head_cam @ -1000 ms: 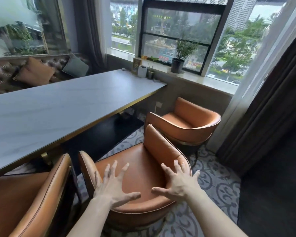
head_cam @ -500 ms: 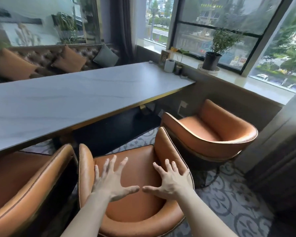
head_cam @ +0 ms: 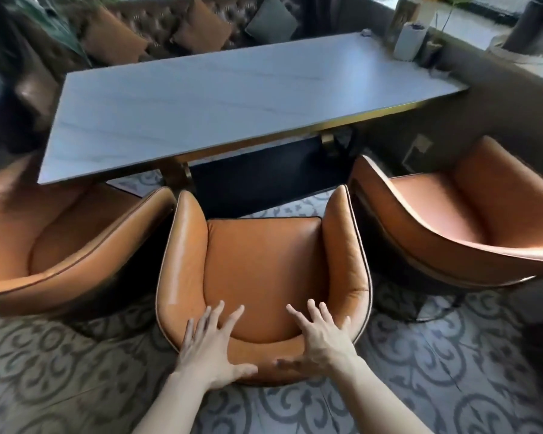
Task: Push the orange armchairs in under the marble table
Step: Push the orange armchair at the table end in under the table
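Observation:
Three orange leather armchairs stand along the near side of the marble table point(head_cam: 232, 98). The middle armchair point(head_cam: 264, 261) is right below me, its seat facing the table and its front edge short of the tabletop. My left hand point(head_cam: 210, 349) and my right hand point(head_cam: 320, 339) lie on top of its curved backrest, fingers spread over the inner side and thumbs on the outer side. The left armchair point(head_cam: 60, 245) has its front partly under the table's corner. The right armchair point(head_cam: 452, 220) stands turned at an angle, out from the table.
A tufted sofa with cushions point(head_cam: 185, 29) runs along the table's far side. A white cup point(head_cam: 408, 42) and a dark plant pot point(head_cam: 533, 26) stand on the window ledge at the right. The table's gold legs point(head_cam: 176, 177) rise from a patterned floor point(head_cam: 76, 371).
The view has swung left and down until it faces the table squarely. Both hands have slid from the middle armchair's seat and arm back onto the top of its backrest.

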Motion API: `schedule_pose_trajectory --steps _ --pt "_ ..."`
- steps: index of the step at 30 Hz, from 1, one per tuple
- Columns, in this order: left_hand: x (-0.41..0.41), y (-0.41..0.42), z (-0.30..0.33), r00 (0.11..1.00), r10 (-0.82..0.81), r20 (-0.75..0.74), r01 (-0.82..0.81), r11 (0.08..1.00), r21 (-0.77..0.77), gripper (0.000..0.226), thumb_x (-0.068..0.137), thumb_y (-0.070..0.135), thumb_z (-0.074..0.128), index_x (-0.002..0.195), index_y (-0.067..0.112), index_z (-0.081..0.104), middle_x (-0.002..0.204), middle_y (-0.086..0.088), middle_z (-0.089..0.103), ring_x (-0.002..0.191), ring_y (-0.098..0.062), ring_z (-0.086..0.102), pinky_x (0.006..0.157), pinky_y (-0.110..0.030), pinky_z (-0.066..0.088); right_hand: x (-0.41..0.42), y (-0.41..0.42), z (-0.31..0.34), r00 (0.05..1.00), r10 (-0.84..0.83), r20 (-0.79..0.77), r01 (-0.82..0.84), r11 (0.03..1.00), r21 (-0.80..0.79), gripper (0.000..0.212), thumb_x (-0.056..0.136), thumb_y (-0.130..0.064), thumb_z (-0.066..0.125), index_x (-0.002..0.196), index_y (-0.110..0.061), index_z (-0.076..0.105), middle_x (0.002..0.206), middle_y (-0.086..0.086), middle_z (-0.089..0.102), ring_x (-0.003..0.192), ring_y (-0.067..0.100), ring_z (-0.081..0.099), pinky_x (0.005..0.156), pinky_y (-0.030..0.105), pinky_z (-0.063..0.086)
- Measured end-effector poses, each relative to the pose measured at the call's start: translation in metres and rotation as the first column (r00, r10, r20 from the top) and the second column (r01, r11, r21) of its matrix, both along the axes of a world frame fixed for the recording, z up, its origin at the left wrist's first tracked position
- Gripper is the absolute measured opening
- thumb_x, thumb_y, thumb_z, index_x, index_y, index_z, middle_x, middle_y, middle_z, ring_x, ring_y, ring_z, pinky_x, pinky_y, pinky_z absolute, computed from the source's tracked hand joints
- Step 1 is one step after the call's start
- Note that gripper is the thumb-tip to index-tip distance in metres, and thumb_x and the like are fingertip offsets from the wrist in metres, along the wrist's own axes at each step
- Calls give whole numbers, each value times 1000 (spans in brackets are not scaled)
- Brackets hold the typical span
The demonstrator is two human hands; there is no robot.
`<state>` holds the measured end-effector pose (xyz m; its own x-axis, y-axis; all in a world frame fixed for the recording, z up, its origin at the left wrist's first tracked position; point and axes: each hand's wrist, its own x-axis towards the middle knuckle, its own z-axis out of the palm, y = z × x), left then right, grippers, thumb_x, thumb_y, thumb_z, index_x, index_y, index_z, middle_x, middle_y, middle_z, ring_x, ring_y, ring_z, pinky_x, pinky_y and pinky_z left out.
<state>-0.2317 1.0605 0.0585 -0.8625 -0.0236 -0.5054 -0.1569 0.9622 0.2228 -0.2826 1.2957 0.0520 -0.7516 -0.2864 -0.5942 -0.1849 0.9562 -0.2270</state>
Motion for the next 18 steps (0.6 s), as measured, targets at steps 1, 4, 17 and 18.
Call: schedule_pose_trajectory --steps 1,4,17,18 --pt "4 0 -6 1000 -12 15 12 1000 3 118 64 81 63 150 50 -10 164 5 -16 150 -22 -13 121 -48 -6 6 2 -8 1000 -2 12 2 1000 -10 121 65 -93 61 159 -48 0 173 5 -3 159 28 -8 120 70 15" --pt "14 -1 -26 997 -65 37 64 998 16 114 69 74 68 151 50 -8 164 6 -14 150 -21 -12 121 -47 -5 22 6 -30 1000 21 12 -21 1000 -4 117 70 -84 69 159 -48 3 173 6 -2 158 29 -9 120 67 20" --pt "31 -17 -78 977 -202 -70 207 975 78 76 88 52 64 149 52 20 160 14 26 149 -13 14 122 -37 2 52 -7 -69 988 77 -134 -66 995 80 88 88 -64 66 159 -44 18 166 15 23 155 38 6 115 73 17" --pt "30 -17 -78 976 -203 -72 209 975 80 75 89 51 64 149 52 20 159 15 26 149 -13 14 121 -37 2 52 -7 -69 989 76 -129 -65 994 87 88 88 -64 66 159 -44 18 166 15 21 156 38 5 116 73 17"
